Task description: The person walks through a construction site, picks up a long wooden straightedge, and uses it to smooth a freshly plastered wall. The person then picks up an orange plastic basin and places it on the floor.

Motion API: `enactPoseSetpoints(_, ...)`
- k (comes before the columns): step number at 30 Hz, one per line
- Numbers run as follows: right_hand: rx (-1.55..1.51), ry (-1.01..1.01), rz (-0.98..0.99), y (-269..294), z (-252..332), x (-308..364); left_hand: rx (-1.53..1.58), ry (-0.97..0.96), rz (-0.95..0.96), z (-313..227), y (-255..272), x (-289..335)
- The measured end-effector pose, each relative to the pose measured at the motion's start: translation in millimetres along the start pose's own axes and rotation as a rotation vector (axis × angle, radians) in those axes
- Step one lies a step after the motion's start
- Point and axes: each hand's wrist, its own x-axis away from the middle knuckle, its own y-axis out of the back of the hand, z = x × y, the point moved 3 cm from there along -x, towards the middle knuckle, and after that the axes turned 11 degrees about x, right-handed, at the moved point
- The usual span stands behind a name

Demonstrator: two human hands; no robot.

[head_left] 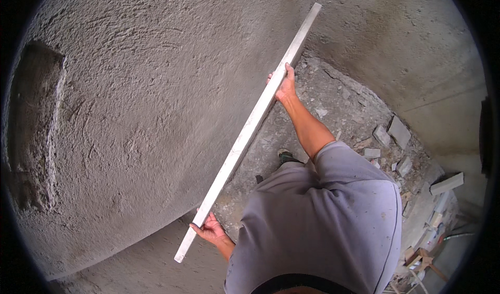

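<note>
A long, pale plasterer's straightedge [242, 140] runs aslant in front of me, its far end up by the wall corner and its near end at the lower left. My left hand [211, 229] grips it close to the near end, thumb over the face. Farther up the bar, my right hand [284, 85] is closed around it, with the thumb on one side and fingertips showing on the other. To the left stands a wall of rough grey plaster [120, 117]. The bar lies along this wall in view; whether it touches the plaster I cannot tell.
A dark recess [34, 122] is cut into the plastered wall at far left. Another wall [416, 49] meets it at the far corner. Broken slabs [399, 132] and rubble litter the rough floor [323, 93] on the right, with wood scraps [421, 258] nearer me. My shoe [284, 153] shows below.
</note>
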Motion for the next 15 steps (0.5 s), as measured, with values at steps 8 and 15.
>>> enactPoseSetpoints(8, 0.07, -0.078, 0.035, 2.3, -5.1, 24.7, 0.242, -0.045, 0.03, -4.8, 7.5, 1.2)
enactPoseSetpoints(15, 0.149, -0.039, -0.129, 34.6, -29.3, 19.7, 0.193, -0.117, 0.108, -30.0, 22.9, -11.2)
